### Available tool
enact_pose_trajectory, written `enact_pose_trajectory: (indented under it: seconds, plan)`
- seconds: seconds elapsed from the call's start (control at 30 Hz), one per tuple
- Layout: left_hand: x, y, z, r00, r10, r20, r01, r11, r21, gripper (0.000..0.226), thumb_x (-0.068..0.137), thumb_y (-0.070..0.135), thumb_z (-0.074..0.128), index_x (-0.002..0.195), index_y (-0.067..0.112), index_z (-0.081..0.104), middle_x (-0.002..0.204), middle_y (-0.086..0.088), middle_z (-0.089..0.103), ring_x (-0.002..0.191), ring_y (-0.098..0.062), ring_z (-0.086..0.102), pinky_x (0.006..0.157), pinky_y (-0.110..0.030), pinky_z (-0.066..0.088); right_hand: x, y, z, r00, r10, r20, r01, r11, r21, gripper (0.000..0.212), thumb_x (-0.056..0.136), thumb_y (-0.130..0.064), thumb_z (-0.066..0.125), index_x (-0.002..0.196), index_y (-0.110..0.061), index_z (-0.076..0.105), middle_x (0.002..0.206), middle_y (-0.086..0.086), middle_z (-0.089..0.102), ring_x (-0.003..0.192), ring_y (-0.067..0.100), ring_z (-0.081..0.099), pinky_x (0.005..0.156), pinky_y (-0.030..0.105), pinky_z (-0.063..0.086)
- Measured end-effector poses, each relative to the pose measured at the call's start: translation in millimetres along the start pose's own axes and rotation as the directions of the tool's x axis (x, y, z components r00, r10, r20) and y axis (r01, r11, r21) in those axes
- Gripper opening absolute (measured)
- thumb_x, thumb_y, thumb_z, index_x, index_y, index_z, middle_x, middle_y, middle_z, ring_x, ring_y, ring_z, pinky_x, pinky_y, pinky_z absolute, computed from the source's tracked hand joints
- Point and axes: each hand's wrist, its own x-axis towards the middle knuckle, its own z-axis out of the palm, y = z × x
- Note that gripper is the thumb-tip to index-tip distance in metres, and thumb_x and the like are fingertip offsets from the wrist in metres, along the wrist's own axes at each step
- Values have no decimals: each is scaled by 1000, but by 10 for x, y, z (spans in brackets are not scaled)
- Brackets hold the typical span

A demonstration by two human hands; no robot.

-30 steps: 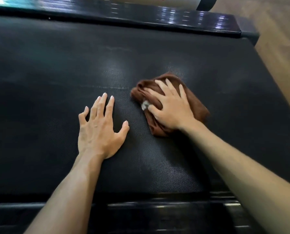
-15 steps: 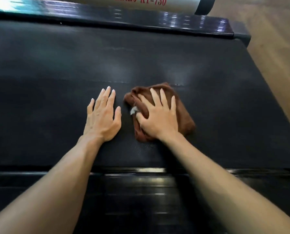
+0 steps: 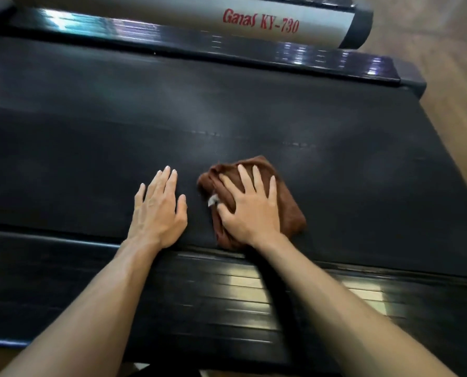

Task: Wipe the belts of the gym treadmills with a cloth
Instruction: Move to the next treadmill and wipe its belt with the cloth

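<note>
- The brown cloth (image 3: 286, 205), folded into a bunched pad, was found on the black treadmill belt (image 3: 254, 110), close to the belt's near edge
- The right hand (image 3: 250, 210) was laid flat on the cloth, fingers spread and nearly straight, pressing rather than clutching it; a small white tag (image 3: 213, 200) was seen beside the thumb
- The left hand (image 3: 159, 210) was placed palm down on the bare belt just beside the cloth, fingers extended and close together, nothing held
- The heel of each hand was set near the line where the belt met the ribbed near side rail (image 3: 226, 295)
- A wide stretch of uncovered belt was left beyond the fingertips, up to the glossy far side rail (image 3: 172, 36), and to either side of the hands
- A grey tube (image 3: 281, 17) lettered "KY-730" in red was seen past the far rail
- Wooden floor (image 3: 455, 63) was visible off the belt's right end
</note>
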Motion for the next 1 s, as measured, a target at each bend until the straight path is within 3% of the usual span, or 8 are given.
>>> enact_pose_trajectory:
  seconds: [0.07,0.27,0.37,0.5,0.63,0.8,0.9,1.0]
  plan:
    - [16,-55,-24,1000,-2,-19,2,1000,-14,62,106,28,40,163,12,20,172,-2,12,158,-14,6,128,-41,3,-210,188,-29,1000,5,20,-4,1000,-21,73,89,-67,25,160,-49,24,175,-3,8,160,25,-5,125,59,-10]
    - [-89,-160,-18,999,-16,-31,15,999,-33,61,106,24,41,162,8,21,171,-7,15,158,-17,8,128,-39,0,486,211,-107,952,305,20,-306,950,59,63,100,-59,36,161,-45,26,175,3,6,160,31,-7,121,65,-14]
    - [-75,-108,-17,998,-3,-65,2,1000,-25,60,105,16,42,160,5,24,170,-10,19,158,-19,12,128,-40,1,680,-195,-56,990,135,41,-137,989,51,64,100,-59,38,161,-44,26,175,5,6,160,32,-7,122,65,-13]
    - [175,-13,-114,986,71,-150,-66,997,39,58,102,10,44,159,3,30,168,-12,24,157,-22,17,129,-43,5,59,-148,7,996,-85,29,84,995,50,64,98,-61,38,160,-50,24,174,-2,7,160,27,-7,124,59,-16]
    - [494,316,-12,990,91,-105,-92,996,4,61,105,28,41,161,9,26,170,-7,18,158,-18,10,129,-42,1,-77,632,-90,993,114,-6,-114,993,20,71,88,-68,27,158,-54,25,173,-7,11,160,22,-1,126,58,-7]
    - [1038,606,258,999,46,-25,-44,997,67,67,106,48,33,164,21,14,173,0,2,158,-14,-2,128,-45,-4,858,1275,-198,929,368,-50,-364,929,71,63,96,-62,38,157,-49,32,173,-3,13,160,24,0,126,59,-6]
    - [1237,513,336,1000,-13,14,10,987,160,77,102,59,27,165,21,4,172,4,-7,158,-11,-9,128,-47,-5,1635,1440,-239,893,448,-44,-443,891,99,64,95,-61,35,157,-46,35,173,0,14,160,27,0,125,61,-7]
    - [1260,439,419,999,-27,-27,32,976,217,82,99,63,21,165,19,-1,172,5,-10,157,-9,-11,127,-45,-2,2481,1338,-328,908,417,-33,-412,906,96,65,98,-62,30,159,-41,35,173,2,16,160,31,2,124,64,-6]
